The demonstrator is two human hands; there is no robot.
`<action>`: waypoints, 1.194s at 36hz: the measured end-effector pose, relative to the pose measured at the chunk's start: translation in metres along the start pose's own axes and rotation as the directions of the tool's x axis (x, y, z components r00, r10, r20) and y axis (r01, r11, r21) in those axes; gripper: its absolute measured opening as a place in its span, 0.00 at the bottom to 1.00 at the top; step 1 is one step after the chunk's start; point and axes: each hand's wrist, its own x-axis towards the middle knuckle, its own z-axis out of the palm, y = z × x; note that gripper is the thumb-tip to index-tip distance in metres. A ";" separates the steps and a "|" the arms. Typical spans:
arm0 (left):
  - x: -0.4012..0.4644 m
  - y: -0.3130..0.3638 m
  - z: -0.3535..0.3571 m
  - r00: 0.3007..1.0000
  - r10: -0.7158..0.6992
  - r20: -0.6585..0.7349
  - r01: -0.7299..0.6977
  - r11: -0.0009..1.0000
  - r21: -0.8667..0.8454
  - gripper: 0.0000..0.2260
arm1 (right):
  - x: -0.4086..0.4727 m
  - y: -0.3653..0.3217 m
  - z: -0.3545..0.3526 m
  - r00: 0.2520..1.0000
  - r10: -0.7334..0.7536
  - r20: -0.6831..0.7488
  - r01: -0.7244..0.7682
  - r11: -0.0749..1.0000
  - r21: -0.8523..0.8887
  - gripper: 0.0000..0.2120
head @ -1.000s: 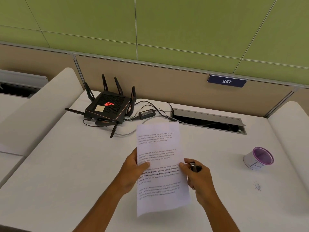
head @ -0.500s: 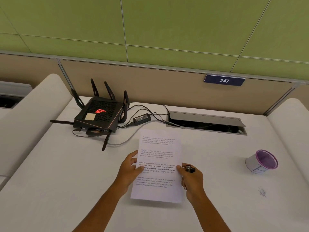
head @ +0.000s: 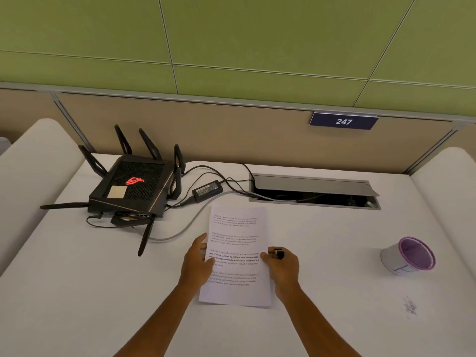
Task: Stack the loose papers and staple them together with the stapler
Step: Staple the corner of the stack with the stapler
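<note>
L hand [head: 197, 264] pinches papers [head: 235, 256] at left edge, thumb on top. R hand [head: 282, 267] grips right edge w/ thumb, fingers also curled round small dark stapler [head: 277, 253]. Papers lie on desk [head: 322, 253], mid-front. Router [head: 134, 191] back left; cup [head: 408, 256] far right.

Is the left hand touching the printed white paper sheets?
Touching. The head view shows the left hand with its thumb lying on the printed white paper sheets.
</note>
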 end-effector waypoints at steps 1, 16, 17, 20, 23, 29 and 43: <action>0.001 0.000 0.001 1.000 0.014 -0.005 -0.014 1.000 0.013 0.29 | 0.002 0.000 0.001 1.000 -0.007 -0.002 0.007 1.000 -0.016 0.08; 0.024 -0.017 0.003 0.994 0.067 -0.090 -0.045 0.973 0.226 0.26 | 0.022 0.003 0.015 0.996 -0.078 -0.045 0.060 0.946 -0.318 0.09; 0.025 -0.017 0.003 0.994 0.068 -0.089 -0.046 0.972 0.230 0.26 | 0.023 0.003 0.016 0.996 -0.082 -0.042 0.063 0.939 -0.337 0.09; 0.026 -0.016 0.003 0.993 0.073 -0.092 -0.050 0.971 0.234 0.25 | 0.022 0.001 0.016 0.994 -0.099 -0.043 0.075 0.920 -0.384 0.09; 0.027 -0.016 0.004 0.992 0.074 -0.101 -0.049 0.972 0.231 0.25 | 0.021 0.000 0.017 0.994 -0.098 -0.039 0.074 0.912 -0.404 0.09; 0.025 -0.019 0.006 0.990 0.073 -0.124 -0.042 0.970 0.239 0.27 | 0.017 -0.002 0.015 0.995 -0.092 -0.045 0.066 0.913 -0.402 0.09; -0.003 -0.026 0.015 0.930 0.277 -0.243 -0.204 0.936 0.287 0.26 | 0.021 -0.009 -0.018 0.995 -0.032 0.098 0.051 0.977 -0.207 0.12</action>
